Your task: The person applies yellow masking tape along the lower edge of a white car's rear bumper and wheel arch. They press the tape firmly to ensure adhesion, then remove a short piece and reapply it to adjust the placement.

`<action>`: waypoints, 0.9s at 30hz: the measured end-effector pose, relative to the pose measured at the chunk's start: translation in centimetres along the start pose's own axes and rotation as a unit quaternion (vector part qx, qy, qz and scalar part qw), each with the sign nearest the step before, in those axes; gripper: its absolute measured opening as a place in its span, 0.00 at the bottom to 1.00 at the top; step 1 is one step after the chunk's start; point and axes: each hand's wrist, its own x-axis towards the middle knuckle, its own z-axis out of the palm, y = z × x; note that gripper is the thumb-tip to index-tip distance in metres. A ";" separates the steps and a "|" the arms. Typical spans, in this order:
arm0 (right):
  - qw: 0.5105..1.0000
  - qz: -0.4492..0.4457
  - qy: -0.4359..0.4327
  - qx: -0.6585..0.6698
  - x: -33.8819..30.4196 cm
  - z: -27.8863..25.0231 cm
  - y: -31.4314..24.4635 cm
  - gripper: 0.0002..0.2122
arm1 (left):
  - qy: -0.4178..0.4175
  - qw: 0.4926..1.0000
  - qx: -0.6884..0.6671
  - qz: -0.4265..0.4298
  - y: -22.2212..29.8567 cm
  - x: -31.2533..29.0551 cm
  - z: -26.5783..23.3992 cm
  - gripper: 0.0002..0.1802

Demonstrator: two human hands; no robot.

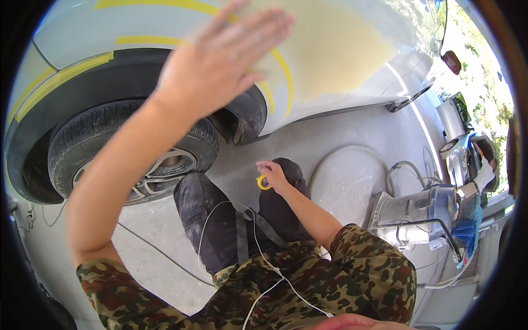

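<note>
My left hand (pixel 220 58) is stretched out flat over the car's pale body panel (pixel 264 33), above the wheel arch, its fingers slightly blurred. Whether the palm touches the panel I cannot tell. Strips of yellow masking tape (pixel 146 40) run along the panel and curve round the arch's rear end. Low by my right knee, my right hand (pixel 276 177) is closed on a small roll of yellow masking tape (pixel 260 183). A broad beige patch (pixel 330 47) covers the panel to the right of the tape.
The car's wheel (pixel 132 148) stands just ahead of my left knee. To the right are a round pale disc-shaped thing (pixel 349 179) on the floor and a vacuum-like machine (pixel 412 214) with hoses. A dark cable (pixel 165 256) crosses the floor; a white cord (pixel 258 236) hangs down my front.
</note>
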 end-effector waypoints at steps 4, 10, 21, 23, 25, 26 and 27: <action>1.000 -0.022 -0.006 0.006 0.1 0.6 -0.1 0.15 | 0.084 0.995 0.054 -0.015 -2.5 1.9 -3.3 0.44; 1.000 0.003 -0.025 0.003 0.8 1.4 0.1 0.15 | 0.116 0.990 0.069 0.033 -1.9 5.2 -2.6 0.45; 0.996 0.037 -0.021 0.076 1.1 1.5 0.6 0.13 | 0.029 0.970 0.220 0.100 6.6 11.9 5.3 0.43; 0.995 0.028 -0.026 0.097 1.0 1.6 0.8 0.13 | -0.007 0.960 0.235 0.149 9.1 12.1 7.1 0.43; 0.993 0.017 -0.023 0.113 0.9 1.6 0.9 0.12 | -0.031 0.948 0.253 0.189 11.6 11.9 9.1 0.42; 0.993 0.010 -0.019 0.120 0.7 1.6 1.1 0.12 | -0.042 0.942 0.260 0.208 12.8 11.7 10.2 0.41; 0.992 -0.001 -0.017 0.127 0.6 1.5 1.0 0.12 | -0.061 0.935 0.261 0.231 13.7 11.5 11.3 0.40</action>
